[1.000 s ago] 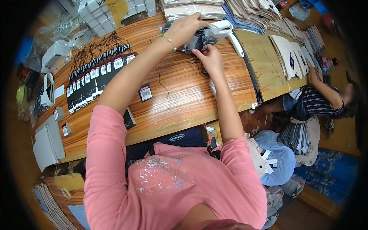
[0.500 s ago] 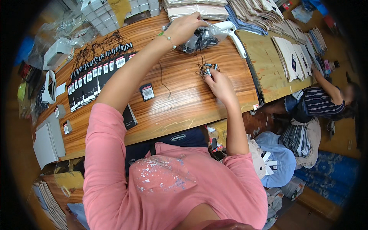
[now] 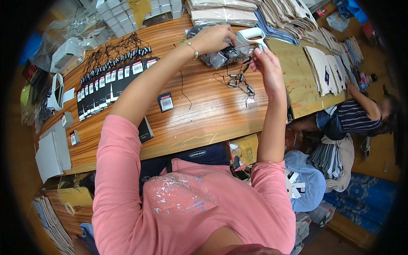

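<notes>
My left hand (image 3: 212, 41) is over a clear plastic bag (image 3: 216, 59) of black tag strings, its fingers closed on black cord at the bag's mouth. To its right, my right hand (image 3: 268, 68) is raised above the table, with thumb and fingers pinching a black tag string by its small seal end. Several loose tag strings (image 3: 239, 80) with grey-black seals lie or dangle tangled below and beside the right hand. Left of my left arm, a fanned row of black hang tags (image 3: 106, 87) with white labels has its strings spread out behind it.
A white plastic loop-shaped handle (image 3: 250, 33) stands behind my right hand. One black tag (image 3: 165, 102) and a single cord (image 3: 183, 91) lie mid-table. Folded garments (image 3: 223, 15) and white boxes (image 3: 112, 19) line the back. At right, a person (image 3: 359, 112) reaches toward garments.
My right hand has risen up and right from the table, drawing strings out and leaving several spread below. My left hand has shifted slightly down at the bag.
</notes>
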### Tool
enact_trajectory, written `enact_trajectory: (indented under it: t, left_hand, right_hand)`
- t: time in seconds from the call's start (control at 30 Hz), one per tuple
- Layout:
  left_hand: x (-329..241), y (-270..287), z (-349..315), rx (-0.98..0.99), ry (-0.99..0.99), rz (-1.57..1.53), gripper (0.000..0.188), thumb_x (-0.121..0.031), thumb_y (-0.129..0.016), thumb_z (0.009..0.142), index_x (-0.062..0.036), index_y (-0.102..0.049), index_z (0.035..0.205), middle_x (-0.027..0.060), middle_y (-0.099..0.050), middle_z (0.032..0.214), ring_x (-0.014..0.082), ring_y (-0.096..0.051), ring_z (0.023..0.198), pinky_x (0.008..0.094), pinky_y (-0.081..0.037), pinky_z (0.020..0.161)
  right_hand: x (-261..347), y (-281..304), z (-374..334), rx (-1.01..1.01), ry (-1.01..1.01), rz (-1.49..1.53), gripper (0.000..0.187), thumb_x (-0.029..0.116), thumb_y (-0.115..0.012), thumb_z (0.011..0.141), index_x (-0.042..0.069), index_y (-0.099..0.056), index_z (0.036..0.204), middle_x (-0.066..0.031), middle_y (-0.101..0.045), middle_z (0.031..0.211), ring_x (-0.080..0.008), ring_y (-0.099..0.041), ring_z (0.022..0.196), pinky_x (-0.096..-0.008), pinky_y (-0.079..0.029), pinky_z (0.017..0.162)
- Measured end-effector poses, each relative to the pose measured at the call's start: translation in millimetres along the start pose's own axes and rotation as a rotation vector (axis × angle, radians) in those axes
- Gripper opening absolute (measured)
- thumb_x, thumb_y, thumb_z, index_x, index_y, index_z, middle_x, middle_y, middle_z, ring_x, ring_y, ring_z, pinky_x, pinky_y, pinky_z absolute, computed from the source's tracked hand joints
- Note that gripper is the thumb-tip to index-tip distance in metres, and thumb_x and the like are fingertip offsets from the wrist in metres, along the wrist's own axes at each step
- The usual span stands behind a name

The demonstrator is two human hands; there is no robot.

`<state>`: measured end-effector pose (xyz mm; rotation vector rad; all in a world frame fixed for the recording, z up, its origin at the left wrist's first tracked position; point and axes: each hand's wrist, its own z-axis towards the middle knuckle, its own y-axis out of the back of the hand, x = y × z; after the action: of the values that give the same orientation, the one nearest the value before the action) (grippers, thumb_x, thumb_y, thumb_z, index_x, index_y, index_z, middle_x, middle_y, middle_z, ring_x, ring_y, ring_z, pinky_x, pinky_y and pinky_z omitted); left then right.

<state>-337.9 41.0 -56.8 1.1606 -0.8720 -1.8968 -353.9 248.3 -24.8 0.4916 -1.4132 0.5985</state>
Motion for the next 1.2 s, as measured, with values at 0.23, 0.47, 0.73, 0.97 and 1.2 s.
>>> enact_trajectory:
  t: [0.23, 0.47, 0.73, 0.97, 1.2]
  left_hand:
    - [5.3, 6.0, 2.6, -0.021, 0.005, -0.198, 0.019, -0.002, -0.056, 0.075, -0.0058, -0.067, 0.09, 0.0094, -0.059, 0.089, 0.0234, -0.058, 0.085, 0.0311, -0.046, 0.078]
    - [6.0, 8.0, 4.5, 0.046, 0.003, -0.187, 0.019, -0.016, -0.058, 0.079, -0.0027, -0.065, 0.091, 0.0114, -0.059, 0.09, 0.0228, -0.058, 0.082, 0.0302, -0.046, 0.075]
    - [-5.8, 4.1, 1.0, 0.035, -0.035, -0.102, 0.035, -0.028, -0.065, 0.076, -0.0004, -0.061, 0.097, 0.0103, -0.058, 0.092, 0.0219, -0.056, 0.08, 0.0312, -0.047, 0.073]
    - [-3.3, 0.4, 3.8, 0.007, 0.0, -0.223, 0.02, -0.007, -0.068, 0.07, -0.0051, -0.064, 0.089, 0.0091, -0.057, 0.09, 0.0238, -0.055, 0.084, 0.0321, -0.046, 0.073]
    - [-15.3, -0.5, -10.4, 0.089, 0.072, 0.037, 0.034, 0.003, -0.065, 0.068, -0.0089, -0.062, 0.1, 0.0119, -0.053, 0.096, 0.0282, -0.053, 0.093, 0.035, -0.044, 0.085]
  right_hand:
    - [22.5, 1.1, 11.1, 0.044, 0.094, 0.169, 0.017, 0.019, -0.048, 0.089, 0.006, -0.046, 0.078, -0.0002, -0.045, 0.073, -0.0085, -0.044, 0.061, -0.0212, -0.037, 0.058]
    - [26.5, 4.2, 20.4, 0.055, 0.131, 0.266, 0.015, 0.017, -0.05, 0.087, 0.005, -0.05, 0.079, -0.0011, -0.05, 0.072, -0.0088, -0.047, 0.06, -0.021, -0.039, 0.056]
    - [46.0, 13.6, 26.7, 0.098, 0.228, 0.313, 0.016, 0.017, -0.051, 0.087, 0.004, -0.049, 0.077, -0.0017, -0.048, 0.072, -0.01, -0.046, 0.059, -0.0218, -0.039, 0.056]
    - [58.2, 22.7, 25.3, 0.038, 0.263, 0.259, 0.016, 0.016, -0.05, 0.087, 0.004, -0.049, 0.078, -0.0016, -0.048, 0.071, -0.0095, -0.046, 0.061, -0.0216, -0.039, 0.057]
    - [46.1, 20.0, 1.8, 0.076, 0.12, 0.062, 0.019, 0.019, -0.052, 0.086, 0.001, -0.056, 0.087, -0.0031, -0.055, 0.075, -0.008, -0.049, 0.064, -0.0206, -0.04, 0.059]
